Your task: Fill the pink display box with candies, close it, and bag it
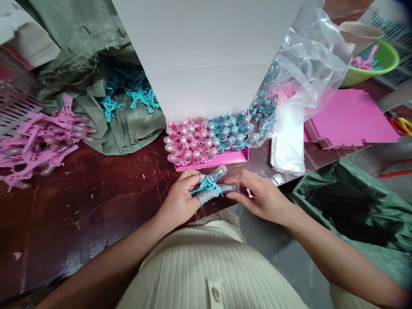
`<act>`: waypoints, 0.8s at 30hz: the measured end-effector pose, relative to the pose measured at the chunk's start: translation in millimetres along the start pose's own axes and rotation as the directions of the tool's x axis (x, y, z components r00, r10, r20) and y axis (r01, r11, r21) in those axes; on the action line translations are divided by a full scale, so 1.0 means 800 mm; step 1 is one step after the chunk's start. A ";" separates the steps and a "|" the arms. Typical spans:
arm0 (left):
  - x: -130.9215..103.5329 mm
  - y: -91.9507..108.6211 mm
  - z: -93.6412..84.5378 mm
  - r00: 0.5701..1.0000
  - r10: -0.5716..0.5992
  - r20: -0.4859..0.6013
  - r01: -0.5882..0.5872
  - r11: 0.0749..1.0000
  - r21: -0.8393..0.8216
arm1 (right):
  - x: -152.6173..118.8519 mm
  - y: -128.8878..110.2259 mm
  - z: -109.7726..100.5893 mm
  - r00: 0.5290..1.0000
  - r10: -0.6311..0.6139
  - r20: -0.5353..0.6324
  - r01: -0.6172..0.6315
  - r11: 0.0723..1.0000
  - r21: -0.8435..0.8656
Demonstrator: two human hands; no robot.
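My left hand [182, 195] is closed around a teal plastic toy with clear capsules [209, 184], held just in front of the display box. Grey wrapping covers some of its fingers. One clear capsule with small coloured bits inside tilts up to the right. A second clear tube [230, 187] points right, and the bent fingers and thumb of my right hand [257, 193] are around its end. Just beyond both hands, the pink display box [219, 159] holds rows of upright clear-tipped toys, pink ones [191, 141] on the left and teal ones [230, 131] on the right.
Loose pink toys [41, 137] lie at left, with teal pieces [141, 96] on a green sack [125, 135]. At right are a clear plastic bag [309, 64], a white packet [288, 141], pink card sheets [350, 116], a green bowl [389, 60] and an open green bag [354, 206].
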State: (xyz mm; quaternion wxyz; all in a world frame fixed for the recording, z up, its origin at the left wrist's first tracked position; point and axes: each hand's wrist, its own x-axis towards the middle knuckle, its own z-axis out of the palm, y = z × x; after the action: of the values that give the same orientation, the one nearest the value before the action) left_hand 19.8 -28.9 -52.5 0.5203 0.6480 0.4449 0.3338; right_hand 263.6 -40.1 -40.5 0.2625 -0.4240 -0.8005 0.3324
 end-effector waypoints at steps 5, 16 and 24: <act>0.001 0.008 0.002 0.999 0.036 -0.026 -0.034 0.997 0.072 | 0.002 0.002 -0.004 0.999 0.025 -0.042 -0.027 0.999 -0.036; 0.004 0.018 0.008 0.923 -0.302 0.240 0.352 0.914 -0.203 | -0.008 0.015 -0.027 0.999 -0.030 0.015 0.027 0.991 0.135; 0.018 0.043 0.007 0.904 -0.227 0.362 0.260 0.965 -0.045 | 0.017 0.018 -0.070 0.932 -0.331 0.148 0.291 0.927 0.238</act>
State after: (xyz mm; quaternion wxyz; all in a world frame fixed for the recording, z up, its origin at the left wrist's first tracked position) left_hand 38.6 -19.6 -20.7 0.6586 0.6121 0.4057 0.1642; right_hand 303.7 -5.2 -13.8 0.2799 -0.2279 -0.8386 0.4080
